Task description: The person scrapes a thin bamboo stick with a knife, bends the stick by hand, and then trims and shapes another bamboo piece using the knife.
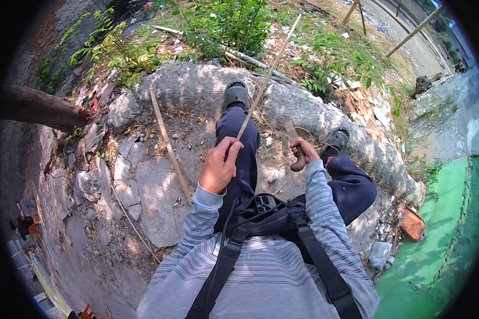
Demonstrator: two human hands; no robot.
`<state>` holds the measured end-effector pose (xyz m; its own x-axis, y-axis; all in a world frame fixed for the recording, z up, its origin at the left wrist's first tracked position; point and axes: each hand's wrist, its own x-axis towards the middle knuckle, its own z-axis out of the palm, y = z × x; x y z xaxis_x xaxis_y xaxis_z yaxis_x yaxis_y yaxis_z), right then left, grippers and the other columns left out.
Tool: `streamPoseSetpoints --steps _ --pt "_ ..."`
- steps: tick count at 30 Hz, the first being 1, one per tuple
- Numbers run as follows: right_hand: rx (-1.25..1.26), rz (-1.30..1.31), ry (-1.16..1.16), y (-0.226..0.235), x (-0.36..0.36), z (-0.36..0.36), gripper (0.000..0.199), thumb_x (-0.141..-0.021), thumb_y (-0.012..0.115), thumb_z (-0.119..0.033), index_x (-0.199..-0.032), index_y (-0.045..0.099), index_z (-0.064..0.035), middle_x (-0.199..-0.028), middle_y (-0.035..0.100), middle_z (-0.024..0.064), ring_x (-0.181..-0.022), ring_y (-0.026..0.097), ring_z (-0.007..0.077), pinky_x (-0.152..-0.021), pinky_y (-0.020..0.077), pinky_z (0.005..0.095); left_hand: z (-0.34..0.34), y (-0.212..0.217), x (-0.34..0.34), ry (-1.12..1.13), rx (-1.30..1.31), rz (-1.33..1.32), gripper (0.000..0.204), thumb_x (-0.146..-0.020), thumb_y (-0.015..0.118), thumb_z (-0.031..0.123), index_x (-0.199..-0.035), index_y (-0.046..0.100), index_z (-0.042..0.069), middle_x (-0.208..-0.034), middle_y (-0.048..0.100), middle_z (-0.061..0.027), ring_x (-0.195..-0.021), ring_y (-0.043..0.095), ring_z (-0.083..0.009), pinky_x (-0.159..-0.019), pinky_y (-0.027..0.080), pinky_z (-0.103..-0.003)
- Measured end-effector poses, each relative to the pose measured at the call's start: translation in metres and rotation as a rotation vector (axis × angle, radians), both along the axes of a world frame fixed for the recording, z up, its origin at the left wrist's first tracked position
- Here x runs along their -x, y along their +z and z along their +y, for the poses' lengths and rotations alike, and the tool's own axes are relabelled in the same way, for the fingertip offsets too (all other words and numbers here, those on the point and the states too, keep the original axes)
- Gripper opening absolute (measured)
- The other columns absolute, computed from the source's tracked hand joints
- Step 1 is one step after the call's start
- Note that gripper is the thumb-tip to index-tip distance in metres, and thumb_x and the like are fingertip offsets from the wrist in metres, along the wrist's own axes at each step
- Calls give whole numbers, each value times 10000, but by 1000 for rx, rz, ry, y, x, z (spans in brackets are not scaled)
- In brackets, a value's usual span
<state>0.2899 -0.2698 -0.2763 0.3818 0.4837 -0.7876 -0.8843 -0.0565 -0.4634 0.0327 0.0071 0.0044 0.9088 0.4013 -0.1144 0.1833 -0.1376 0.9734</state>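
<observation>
My left hand (220, 166) is closed around the lower end of a long, thin wooden stick (270, 74). From my fist the stick slants up and away to the right, past my knee and over the rough concrete ledge. To the right, my right hand (307, 150) grips a knife (290, 129) by its brown handle, with the short, wide blade pointing away from me. Blade and stick are apart. Part of the handle is hidden by my fingers, and its rounded butt sticks out below them.
A flat wooden strip (167, 143) lies on the broken ground to my left. My dark clogs (236, 95) rest by the concrete ledge (189, 85). Bushes (239, 26) grow beyond it, and a tree trunk (45, 108) juts in at left. An orange block (412, 223) lies beside green paving (436, 255).
</observation>
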Motion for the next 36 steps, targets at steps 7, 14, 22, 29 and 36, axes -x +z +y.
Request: streamPoseSetpoints --steps 7,14,22,29,36 --pt "-321 176 -259 131 41 -8 553 -959 537 -20 -1466 383 -180 -1008 572 115 -608 513 70 -493 515 193 -8 -4 -6 -33 13 -11 231 -1065 532 198 -1039 649 1 -590 559 -26 -416 489 -79 -416 371 -285" --pt "-196 -614 -174 256 94 -22 809 -955 565 -12 -1637 204 -253 -929 606 64 -580 456 25 -450 400 167 -15 -29 -39 -118 52 -99 275 -1091 498 224 -1011 651 11 -632 481 46 -474 411 -19 -416 311 -214" --pt "275 -1643 280 317 103 -4 709 -927 644 -18 -1559 368 -184 -803 673 114 -581 597 168 -603 490 320 -20 -25 -59 -277 309 -19 318 -1105 469 274 -1031 645 19 -688 440 59 -525 352 -17 -461 294 -200" --pt "405 -1799 481 293 93 16 652 -824 756 -112 -1387 433 -163 -747 642 161 -701 677 404 -626 508 487 -34 -17 -65 -266 -101 -185 280 -1045 547 226 -1028 669 -25 -797 681 -112 -641 634 -231 -615 482 -352" --pt "652 -1793 540 257 69 7 422 -861 746 -339 -1190 593 -124 -728 673 139 -693 690 349 -617 512 464 -38 -8 -67 -266 -228 -86 233 -1007 590 172 -1040 642 -53 -791 664 -212 -714 679 -327 -648 477 -408"
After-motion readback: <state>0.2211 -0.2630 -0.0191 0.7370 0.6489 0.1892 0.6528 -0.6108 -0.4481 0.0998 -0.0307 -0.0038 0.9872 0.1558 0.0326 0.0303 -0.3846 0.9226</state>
